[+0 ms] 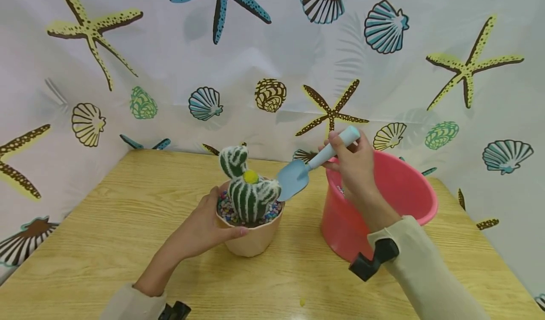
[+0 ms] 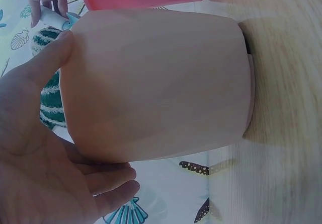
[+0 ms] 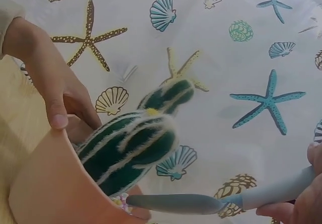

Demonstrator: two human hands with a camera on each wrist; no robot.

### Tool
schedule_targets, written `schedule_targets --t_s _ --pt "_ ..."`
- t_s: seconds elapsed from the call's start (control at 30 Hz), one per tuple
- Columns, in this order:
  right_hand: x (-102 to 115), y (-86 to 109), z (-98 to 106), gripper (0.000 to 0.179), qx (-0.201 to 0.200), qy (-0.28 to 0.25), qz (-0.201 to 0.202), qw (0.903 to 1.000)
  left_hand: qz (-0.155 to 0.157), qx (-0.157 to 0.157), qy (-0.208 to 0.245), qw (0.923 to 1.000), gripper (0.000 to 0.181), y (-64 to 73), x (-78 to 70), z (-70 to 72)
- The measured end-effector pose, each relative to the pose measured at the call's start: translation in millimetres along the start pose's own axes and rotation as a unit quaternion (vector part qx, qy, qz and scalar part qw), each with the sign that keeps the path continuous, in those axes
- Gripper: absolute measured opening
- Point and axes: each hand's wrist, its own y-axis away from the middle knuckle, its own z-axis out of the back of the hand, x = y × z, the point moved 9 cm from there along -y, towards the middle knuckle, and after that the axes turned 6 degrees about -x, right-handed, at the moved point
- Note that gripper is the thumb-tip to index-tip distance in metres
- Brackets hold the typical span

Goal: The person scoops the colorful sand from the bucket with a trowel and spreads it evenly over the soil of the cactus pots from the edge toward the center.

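A peach-coloured plant pot (image 1: 254, 242) stands on the table, holding a green cactus (image 1: 248, 200) with white fuzzy stripes and a yellow pompom. Colourful pebbles (image 1: 226, 207) surround the cactus base. My left hand (image 1: 202, 232) grips the pot from its left side, thumb over the near rim and fingers curving round behind. In my right hand (image 1: 356, 164) is a light blue hand trowel (image 1: 293, 180), gripped by its pale handle. Its blade reaches the pot's right rim beside the cactus; in the right wrist view the blade tip (image 3: 138, 202) overlaps pebbles at the rim.
A large pink bucket (image 1: 340, 227) stands right of the pot, below my right forearm. The wooden table (image 1: 140, 201) ends at a cloth backdrop (image 1: 264, 55) printed with shells and starfish. A small yellow speck (image 1: 302, 302) lies near the table's front.
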Motion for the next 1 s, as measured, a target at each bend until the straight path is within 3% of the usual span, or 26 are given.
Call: schedule_targets --t_s 0.13,0.3,0.6,0.8,1.0 --pt "-10 1.5 -8 0.012 0.019 -0.006 -0.014 0.9997 -0.001 -0.003 0.004 1.0 0.118 0.0 0.0 0.2" --pt "-19 1.7 -6 0.013 0.016 0.007 -0.035 0.9992 -0.003 -0.008 0.005 0.9999 0.116 -0.1 -1.9 -1.9" --pt "-10 -2.1 -1 0.013 0.006 0.019 -0.015 0.9997 -0.028 -0.006 0.025 0.9993 0.113 -0.9 2.7 4.1" --pt "-17 -2.2 -4 0.011 0.048 0.036 -0.041 0.9973 -0.025 -0.009 0.01 0.9996 0.114 -2.4 2.7 2.5" --pt "-16 -3.0 3 0.011 0.041 0.044 -0.049 0.997 -0.018 -0.021 0.003 0.9996 0.114 -1.2 -1.1 3.1"
